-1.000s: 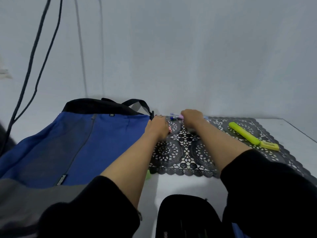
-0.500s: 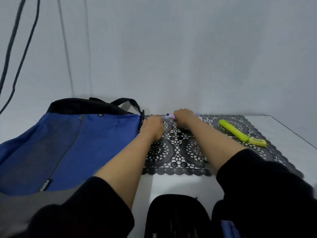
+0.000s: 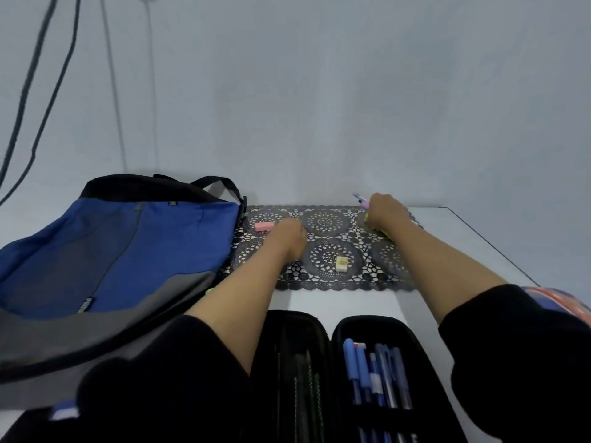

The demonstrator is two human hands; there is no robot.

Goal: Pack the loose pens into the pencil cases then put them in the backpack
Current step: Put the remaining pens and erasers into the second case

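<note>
Loose pens (image 3: 360, 199): I see two tips, one purple and one blue, sticking out past the thumb side of the right hand (image 3: 385, 214), which is closed round them at the far right of the mat. One yellow-green highlighter (image 3: 382, 232) shows under the same fist; I cannot tell whether it is in the grip or lying beneath it.

Left hand (image 3: 289, 236): back of the hand toward me, fingers curled under and hidden. I cannot tell if it holds anything. It sits on the mat just beside one pink eraser (image 3: 264, 226).

Erasers: two. The second, white with a yellow patch (image 3: 341, 263), lies apart from both hands near the mat's front edge.

Black lace placemat (image 3: 326, 223): one, on the white table (image 3: 463, 238).

Black pencil case (image 3: 339, 327): one, lying open in two halves at the near edge. The right half holds blue pens (image 3: 367, 369), at least five; they overlap, so no exact count. The left half holds dark thin items, too dim to count.

Backpack (image 3: 128, 251): one, blue, grey and black, lying flat to the left, its edge touching the mat.

Two dark cables (image 3: 28, 91) hang on the wall.
</note>
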